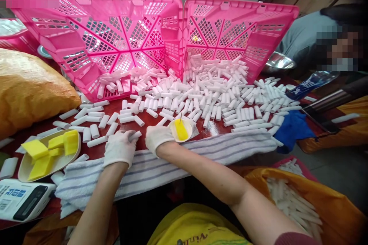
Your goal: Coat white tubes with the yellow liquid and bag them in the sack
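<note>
My left hand point(120, 147), in a white glove, is closed on a short white tube point(135, 135) near the table's front edge. To its right, my right hand point(159, 136), also gloved, is beside a small white bowl point(188, 130) that holds a yellow block point(181, 129) with a thin needle-like piece standing up from it. The fingers of this hand are mostly hidden, so I cannot make out what they hold. Many white tubes point(172, 101) lie spread on the red table beyond both hands. A striped towel point(149, 168) runs under my wrists.
Two pink baskets point(129, 51) point(218, 42) lie tipped at the back. At left are an orange sack point(31, 88), a dish point(61, 162) of yellow blocks and a white device point(25, 201). A blue cloth point(293, 128), a person point(304, 32) and an open orange bag point(339, 214) are at right.
</note>
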`<action>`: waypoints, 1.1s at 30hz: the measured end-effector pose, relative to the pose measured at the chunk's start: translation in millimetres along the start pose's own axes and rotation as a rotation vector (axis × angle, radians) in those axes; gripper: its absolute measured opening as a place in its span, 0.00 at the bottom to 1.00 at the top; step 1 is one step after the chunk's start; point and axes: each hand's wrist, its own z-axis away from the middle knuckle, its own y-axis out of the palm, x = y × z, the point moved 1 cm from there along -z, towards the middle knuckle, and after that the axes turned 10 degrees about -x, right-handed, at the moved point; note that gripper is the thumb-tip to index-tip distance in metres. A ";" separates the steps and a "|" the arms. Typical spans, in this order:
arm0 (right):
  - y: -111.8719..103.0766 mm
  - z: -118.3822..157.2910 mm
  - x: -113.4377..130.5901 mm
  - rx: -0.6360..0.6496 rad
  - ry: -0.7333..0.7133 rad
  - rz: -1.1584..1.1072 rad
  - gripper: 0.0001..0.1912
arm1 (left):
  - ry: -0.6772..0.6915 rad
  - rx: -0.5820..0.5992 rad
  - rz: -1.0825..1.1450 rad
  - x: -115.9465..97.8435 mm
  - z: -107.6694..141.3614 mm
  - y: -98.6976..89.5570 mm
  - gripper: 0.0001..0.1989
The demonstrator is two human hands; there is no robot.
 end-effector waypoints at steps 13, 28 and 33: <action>-39.2 61.0 -161.1 -0.451 0.047 -0.872 0.16 | -0.374 0.152 1.146 -51.9 10.7 8.0 0.31; -17.5 61.4 -162.4 -0.537 -0.122 -0.619 0.10 | -0.439 0.278 1.163 -77.6 20.5 11.2 0.24; -16.6 66.5 -161.7 -0.497 -0.116 -0.659 0.13 | -0.453 0.295 1.221 -78.9 23.4 8.1 0.26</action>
